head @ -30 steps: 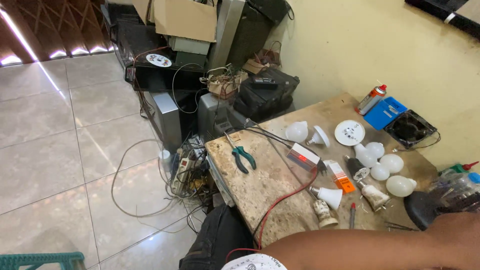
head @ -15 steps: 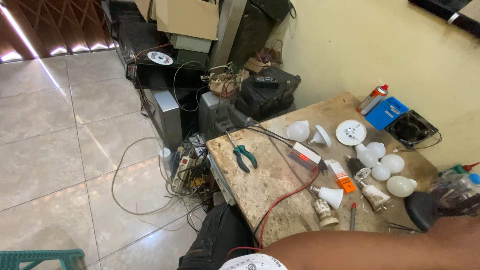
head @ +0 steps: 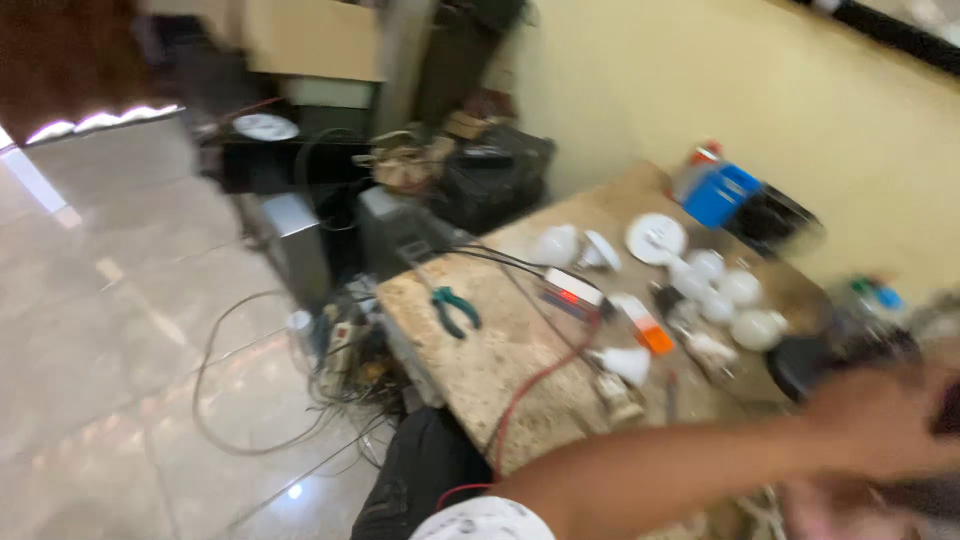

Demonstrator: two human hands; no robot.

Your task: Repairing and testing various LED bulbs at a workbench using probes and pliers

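My left forearm crosses the bottom of the view and ends in my left hand [head: 885, 420] at the right edge, heavily blurred. It is beside a black round object [head: 805, 365] on the wooden worktop [head: 500, 350]. Whether it grips anything cannot be told. A pinkish blur below it looks like my right hand [head: 835, 510], mostly cut off by the frame. On the worktop lie several white bulb domes [head: 740, 300], a white lamp cone [head: 625, 362], a white round disc [head: 655, 238], green-handled pliers [head: 455, 310] and a red wire [head: 540, 385].
A blue box [head: 725, 195] and a black tray [head: 785, 220] sit by the yellow wall. Dark electronic cases [head: 490, 180], a cardboard box [head: 310, 40] and tangled cables [head: 340, 350] crowd the tiled floor left of the worktop. A white round item [head: 480, 520] is at the bottom edge.
The view has swung and blurred. My left arm has risen and reached further right, with the hand now showing near the black round object.
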